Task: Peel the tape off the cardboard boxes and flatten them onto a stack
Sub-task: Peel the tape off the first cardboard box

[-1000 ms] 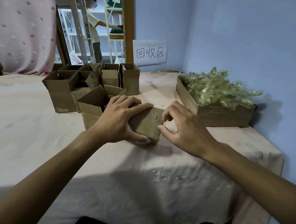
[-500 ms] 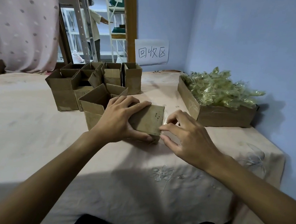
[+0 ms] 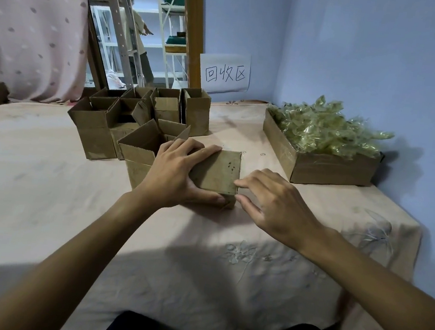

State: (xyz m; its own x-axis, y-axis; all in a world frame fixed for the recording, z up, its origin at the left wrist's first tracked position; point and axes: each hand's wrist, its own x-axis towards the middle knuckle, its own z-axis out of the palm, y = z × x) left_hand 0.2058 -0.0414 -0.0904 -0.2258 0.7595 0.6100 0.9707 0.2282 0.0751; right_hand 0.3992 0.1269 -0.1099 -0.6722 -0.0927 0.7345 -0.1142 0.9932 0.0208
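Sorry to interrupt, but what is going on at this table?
A person's left hand grips a small cardboard box lying on the cloth-covered table, while the right hand picks at its right edge, probably at tape. Opened boxes stand behind it, and a cardboard tray to the right holds crumpled tape.

A surface draped in pale pink embroidered cloth (image 3: 46, 200), table or bed, hard to tell, carries everything. A cardboard box (image 3: 218, 175) sits under the fingers (image 3: 202, 149) of the left hand (image 3: 175, 176). Open boxes (image 3: 94, 130) cluster just beyond them. Well beyond the right hand (image 3: 279, 206), past its fingers (image 3: 254, 182), a shallow carton (image 3: 331, 168) holds crumpled tape (image 3: 322, 130).
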